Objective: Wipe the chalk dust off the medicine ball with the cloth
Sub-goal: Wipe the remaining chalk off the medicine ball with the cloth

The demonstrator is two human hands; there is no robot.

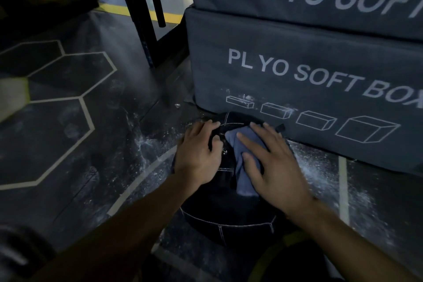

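While left hand (198, 155) grips medicine ball (229, 213), right hand (272, 162) presses cloth (242, 160) flat, fingers (251, 142) spread

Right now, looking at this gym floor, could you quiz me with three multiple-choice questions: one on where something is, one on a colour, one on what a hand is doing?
1. Where does the medicine ball sit?
A. on top of the soft boxes
B. on the floor in front of the lower soft box
C. on a shelf

2. What colour is the cloth?
A. bright red
B. yellow
C. blue-grey

3. What is the right hand doing?
A. pressing flat on the cloth
B. hanging idle
C. pointing at the box

Answers:
1 B, the ball rests on the dusty floor by the box.
2 C, the fabric looks blue-grey.
3 A, straight fingers spread over the cloth on the ball.
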